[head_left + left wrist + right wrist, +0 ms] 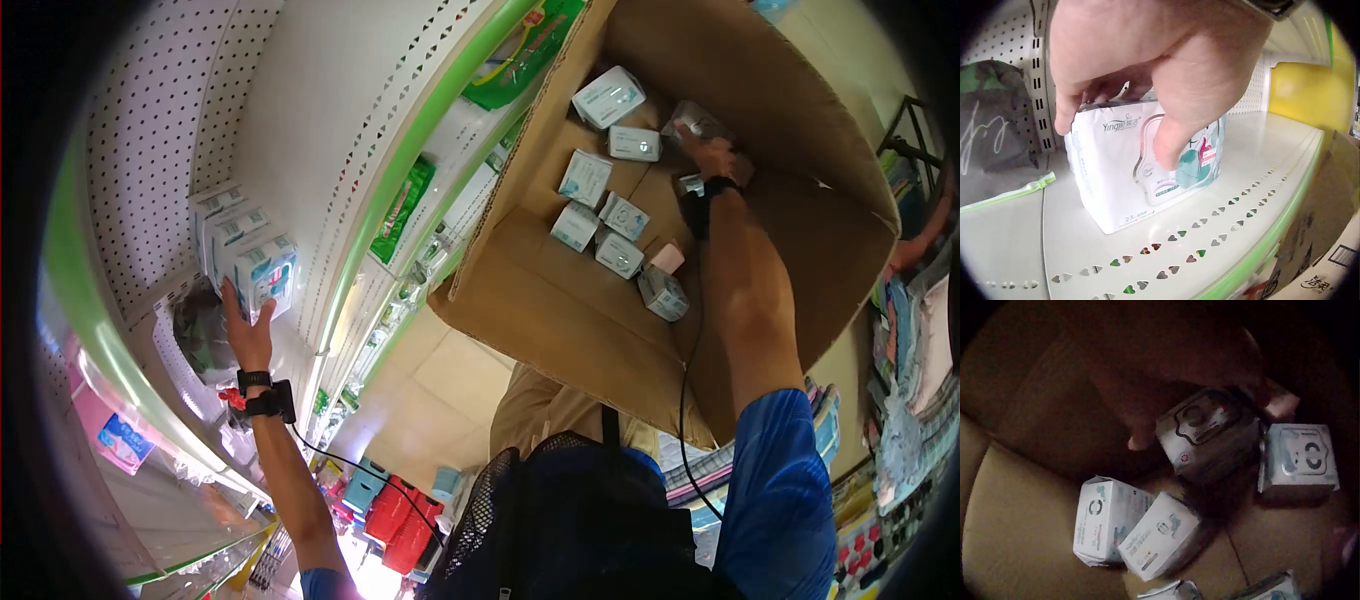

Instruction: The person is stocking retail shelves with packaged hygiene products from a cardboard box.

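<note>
My left hand [248, 338] grips a white pack of sanitary pads [1113, 172] on a white shelf [300, 130]. In the left wrist view the thumb lies across its printed front and the fingers reach over to its far side. Similar packs [218, 205] stand in a row against it. Deep in a cardboard box [540, 270], my right hand [712, 158] reaches over another pad pack [1210, 440]. Thumb and fingers are spread around that pack in the dim right wrist view, the thumb tip just off its side. Several loose packs [1300, 456] lie nearby on the box bottom.
A dark bag [991, 131] stands on the shelf beside the gripped pack. The shelf has a green front edge [395, 170], with green packets [403, 210] on a lower level. Folded textiles [925, 350] lie at the right. A thin cable [684, 400] hangs near the right arm.
</note>
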Demonstrator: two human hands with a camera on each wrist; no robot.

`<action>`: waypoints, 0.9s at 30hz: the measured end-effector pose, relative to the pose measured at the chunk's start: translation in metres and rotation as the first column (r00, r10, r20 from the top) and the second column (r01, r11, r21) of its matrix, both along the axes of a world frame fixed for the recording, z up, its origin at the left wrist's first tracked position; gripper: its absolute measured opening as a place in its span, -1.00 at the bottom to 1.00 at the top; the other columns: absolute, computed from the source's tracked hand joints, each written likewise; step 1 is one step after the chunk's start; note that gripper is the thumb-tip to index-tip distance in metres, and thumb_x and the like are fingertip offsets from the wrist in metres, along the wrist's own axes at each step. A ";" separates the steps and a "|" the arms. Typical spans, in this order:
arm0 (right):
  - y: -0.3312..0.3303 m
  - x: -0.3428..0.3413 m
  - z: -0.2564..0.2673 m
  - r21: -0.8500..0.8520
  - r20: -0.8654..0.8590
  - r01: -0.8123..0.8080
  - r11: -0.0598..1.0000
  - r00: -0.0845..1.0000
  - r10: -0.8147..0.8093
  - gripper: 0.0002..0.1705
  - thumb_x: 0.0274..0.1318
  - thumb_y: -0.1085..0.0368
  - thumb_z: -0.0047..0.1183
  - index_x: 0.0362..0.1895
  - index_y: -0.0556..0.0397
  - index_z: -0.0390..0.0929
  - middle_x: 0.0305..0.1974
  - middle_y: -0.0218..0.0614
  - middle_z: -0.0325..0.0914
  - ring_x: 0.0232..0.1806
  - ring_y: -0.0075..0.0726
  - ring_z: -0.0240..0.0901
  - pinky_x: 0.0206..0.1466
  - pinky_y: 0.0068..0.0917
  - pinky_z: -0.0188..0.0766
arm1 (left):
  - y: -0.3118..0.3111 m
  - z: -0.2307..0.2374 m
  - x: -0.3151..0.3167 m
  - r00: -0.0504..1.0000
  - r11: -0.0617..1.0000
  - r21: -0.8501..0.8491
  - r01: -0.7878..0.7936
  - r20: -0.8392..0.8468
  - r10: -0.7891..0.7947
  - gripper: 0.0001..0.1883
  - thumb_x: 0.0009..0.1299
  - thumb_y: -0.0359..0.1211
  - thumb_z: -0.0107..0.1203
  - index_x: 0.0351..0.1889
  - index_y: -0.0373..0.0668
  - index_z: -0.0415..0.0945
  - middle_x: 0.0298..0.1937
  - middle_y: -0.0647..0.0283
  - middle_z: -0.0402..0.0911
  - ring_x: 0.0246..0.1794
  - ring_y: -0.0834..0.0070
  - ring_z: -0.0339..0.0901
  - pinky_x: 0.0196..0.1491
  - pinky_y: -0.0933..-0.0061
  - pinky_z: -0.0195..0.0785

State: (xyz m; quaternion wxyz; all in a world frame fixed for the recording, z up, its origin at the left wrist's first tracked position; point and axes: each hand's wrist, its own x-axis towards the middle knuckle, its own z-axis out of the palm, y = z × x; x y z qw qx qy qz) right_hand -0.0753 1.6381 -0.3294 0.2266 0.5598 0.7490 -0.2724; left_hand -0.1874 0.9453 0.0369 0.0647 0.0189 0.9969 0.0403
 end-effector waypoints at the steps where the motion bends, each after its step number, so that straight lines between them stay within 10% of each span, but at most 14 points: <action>1: -0.001 -0.004 -0.017 0.059 0.023 -0.085 0.995 0.996 0.083 0.62 -0.47 -0.82 -0.05 0.38 0.40 0.15 0.36 0.24 0.17 0.44 0.34 0.05 0.48 0.07 -0.04 | 0.003 0.002 0.001 1.000 1.000 -0.013 -0.007 0.007 0.007 -0.09 0.26 -0.30 0.31 0.51 -0.23 0.02 0.54 -0.04 0.07 0.56 0.18 -0.02 0.51 0.31 -0.14; 12: 0.006 -0.005 -0.058 0.104 0.159 -0.042 0.994 0.987 0.025 0.45 -0.32 -0.69 0.04 0.43 0.22 0.13 0.45 0.10 0.08 0.47 0.26 0.01 0.47 0.08 -0.04 | 0.009 0.001 0.001 0.997 0.995 0.067 -0.073 0.022 0.072 -0.11 0.27 -0.39 0.29 0.51 -0.29 0.01 0.53 -0.05 0.10 0.52 0.24 0.10 0.48 0.34 -0.07; 14: 0.009 -0.008 -0.013 -0.182 0.062 -0.181 0.966 0.979 0.195 0.40 -0.33 -0.51 0.21 0.44 0.22 0.08 0.41 0.28 0.07 0.43 0.34 0.04 0.46 -0.05 0.04 | 0.010 0.000 0.002 0.999 0.998 0.034 -0.055 0.003 0.054 -0.12 0.27 -0.39 0.29 0.51 -0.29 0.01 0.53 -0.05 0.10 0.52 0.24 0.08 0.49 0.34 -0.08; 17: 0.000 -0.003 -0.047 0.013 0.149 -0.144 0.989 0.979 0.141 0.34 -0.35 -0.46 0.28 0.43 0.09 0.12 0.40 0.26 0.09 0.41 0.31 0.08 0.44 -0.03 0.09 | 0.007 -0.001 0.004 1.000 1.000 -0.001 -0.006 -0.023 0.006 -0.13 0.27 -0.39 0.28 0.50 -0.29 0.02 0.53 -0.04 0.11 0.54 0.25 0.05 0.50 0.34 -0.10; 24: 0.013 0.042 -0.093 0.222 -0.053 -0.546 0.808 0.820 0.570 0.11 -0.34 -0.15 0.43 0.25 0.21 0.25 0.21 0.25 0.27 0.25 0.36 0.29 0.24 -0.01 0.37 | 0.008 -0.005 0.003 0.998 0.999 -0.027 0.020 -0.061 -0.022 -0.11 0.24 -0.38 0.29 0.50 -0.28 0.02 0.54 -0.02 0.07 0.57 0.17 -0.02 0.51 0.27 -0.13; 27: -0.009 0.040 -0.042 -0.056 -0.252 -0.401 0.914 0.892 0.376 0.14 -0.42 -0.08 0.51 0.22 0.26 0.24 0.20 0.28 0.33 0.25 0.21 0.32 0.28 -0.11 0.30 | 0.011 -0.003 0.006 0.997 0.999 -0.053 0.014 -0.070 -0.018 -0.11 0.25 -0.39 0.28 0.50 -0.29 0.01 0.54 -0.04 0.06 0.57 0.18 -0.04 0.52 0.27 -0.15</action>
